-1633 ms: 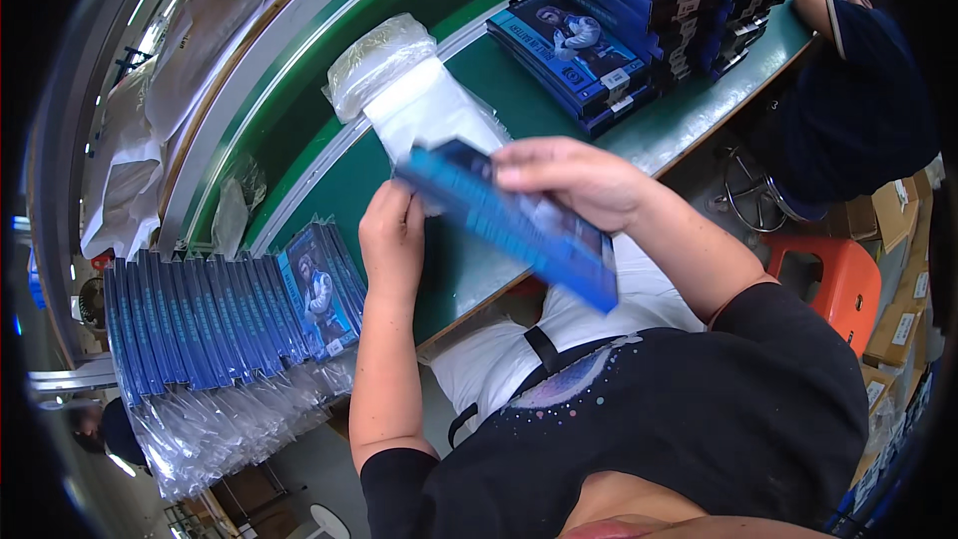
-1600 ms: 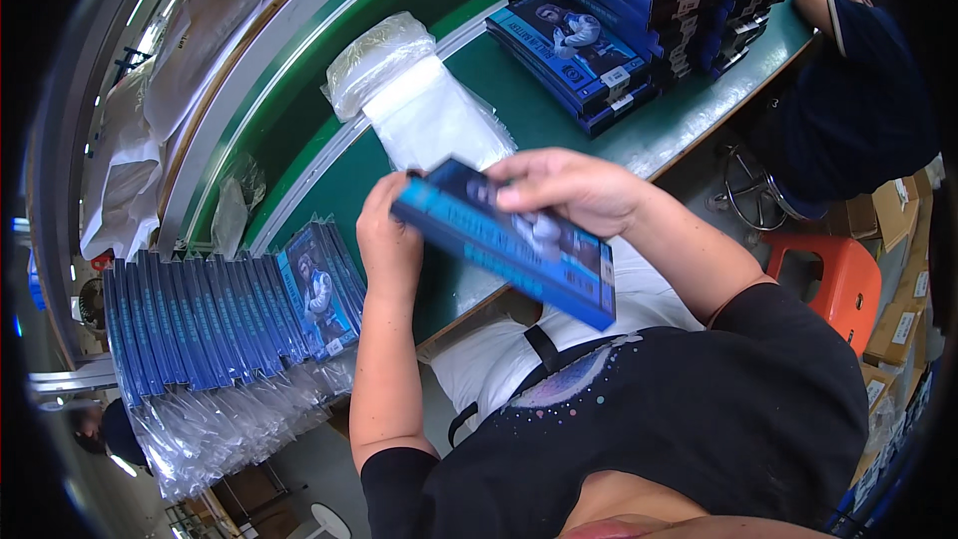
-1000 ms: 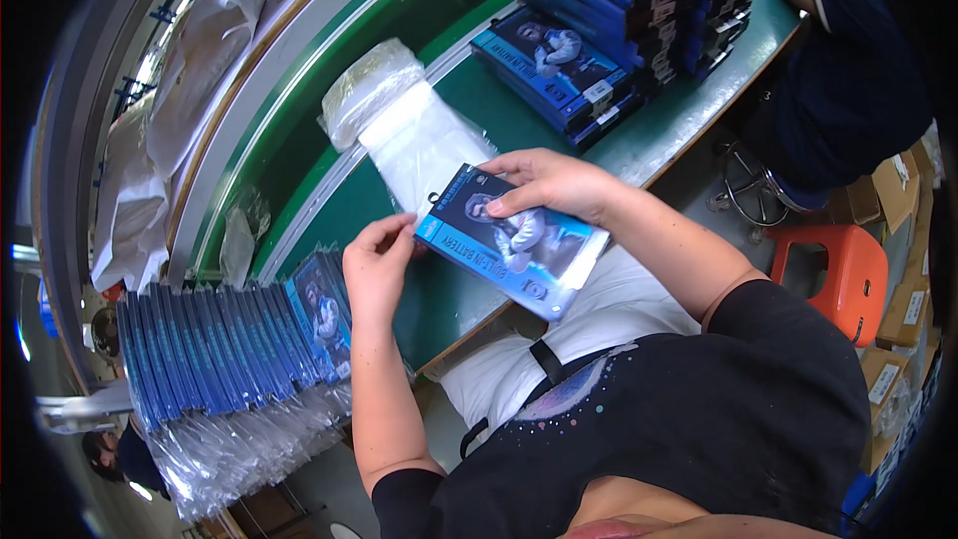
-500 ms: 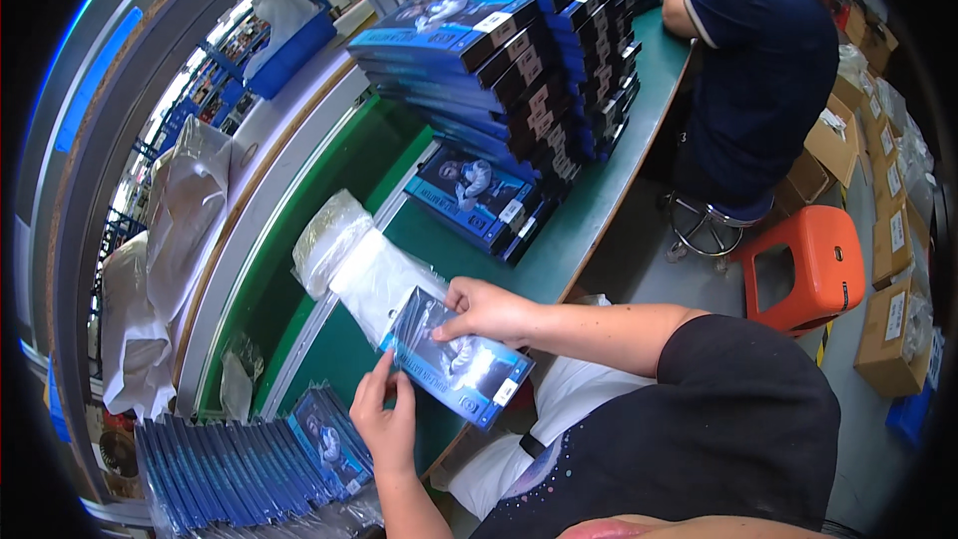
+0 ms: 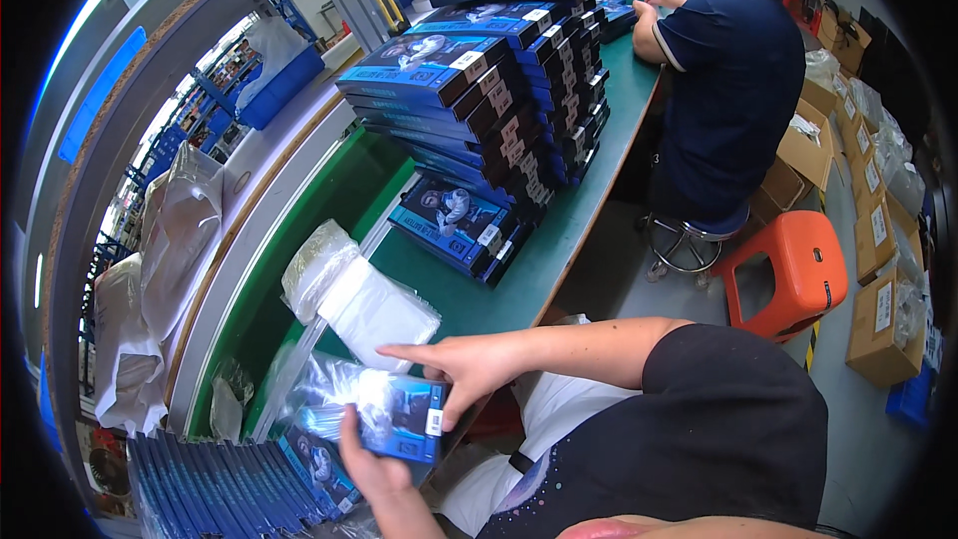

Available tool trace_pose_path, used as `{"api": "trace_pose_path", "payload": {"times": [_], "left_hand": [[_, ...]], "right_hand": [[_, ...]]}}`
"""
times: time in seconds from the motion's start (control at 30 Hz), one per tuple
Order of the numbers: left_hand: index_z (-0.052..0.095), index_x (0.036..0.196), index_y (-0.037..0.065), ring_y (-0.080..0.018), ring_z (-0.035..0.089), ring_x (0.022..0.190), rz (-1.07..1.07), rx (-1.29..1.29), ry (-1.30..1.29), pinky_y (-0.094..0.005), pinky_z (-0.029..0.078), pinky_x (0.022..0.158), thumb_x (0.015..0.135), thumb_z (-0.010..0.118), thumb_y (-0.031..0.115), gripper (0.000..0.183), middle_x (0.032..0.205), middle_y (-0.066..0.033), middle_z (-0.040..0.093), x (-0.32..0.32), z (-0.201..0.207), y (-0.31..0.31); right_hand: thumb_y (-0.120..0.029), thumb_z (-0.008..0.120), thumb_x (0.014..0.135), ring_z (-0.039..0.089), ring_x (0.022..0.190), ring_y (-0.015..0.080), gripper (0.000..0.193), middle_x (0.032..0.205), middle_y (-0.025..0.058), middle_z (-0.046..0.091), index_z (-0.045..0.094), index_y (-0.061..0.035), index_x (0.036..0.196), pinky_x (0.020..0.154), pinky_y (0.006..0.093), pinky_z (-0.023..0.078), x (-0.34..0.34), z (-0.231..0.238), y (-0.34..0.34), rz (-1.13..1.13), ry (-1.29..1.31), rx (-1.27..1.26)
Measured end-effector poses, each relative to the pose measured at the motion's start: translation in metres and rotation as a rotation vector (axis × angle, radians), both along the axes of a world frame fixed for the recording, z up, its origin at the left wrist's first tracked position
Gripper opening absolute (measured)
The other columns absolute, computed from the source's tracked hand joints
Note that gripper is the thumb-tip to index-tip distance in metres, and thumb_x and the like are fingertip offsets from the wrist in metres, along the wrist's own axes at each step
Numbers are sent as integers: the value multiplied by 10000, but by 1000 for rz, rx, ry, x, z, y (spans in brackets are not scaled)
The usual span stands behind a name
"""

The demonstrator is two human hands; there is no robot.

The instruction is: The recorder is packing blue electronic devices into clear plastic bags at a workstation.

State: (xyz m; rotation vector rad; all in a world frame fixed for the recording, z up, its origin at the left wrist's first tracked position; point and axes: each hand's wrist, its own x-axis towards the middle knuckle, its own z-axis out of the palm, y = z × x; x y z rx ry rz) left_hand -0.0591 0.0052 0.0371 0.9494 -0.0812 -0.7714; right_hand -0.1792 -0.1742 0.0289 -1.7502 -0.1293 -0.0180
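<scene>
Bagging seems the step: the left hand (image 5: 377,467) grips the blue box (image 5: 414,421), partly under clear plastic (image 5: 334,379), over the near tabletop (image 5: 489,307); the right hand (image 5: 477,367) is open at its right end. Next likely calls for seating it fully.

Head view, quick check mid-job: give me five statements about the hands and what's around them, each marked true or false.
1. The left hand holds clear plastic. True.
2. The blue box is wholly bare. False: the plastic covers part of it.
3. The right hand is balled into a fist. False: its index finger is extended.
4. The plastic stool is orange. True.
5. The co-worker's shirt is white. False: dark blue.
</scene>
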Motion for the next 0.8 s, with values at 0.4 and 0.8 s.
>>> {"api": "trace_pose_path", "payload": {"times": [0.4,0.8], "left_hand": [[471,1312,17,-288,550,1161,-378,-46,89,-441,504,898,996,361,432,533,1277,-149,554,-19,1,32],[494,1323,46,-369,358,1336,355,1235,-1627,-507,195,1123,842,561,93,488,1413,-194,417,24,-1,102]], "right_hand": [[-77,535,862,621,700,370,110,767,174,608,509,-48,965,588,449,483,4,27,60,-205,-595,-252],[-337,628,859,533,1092,313,484,1135,173,570,561,-52,1245,923,418,420,39,2,-92,-1093,-357,-854]]}}
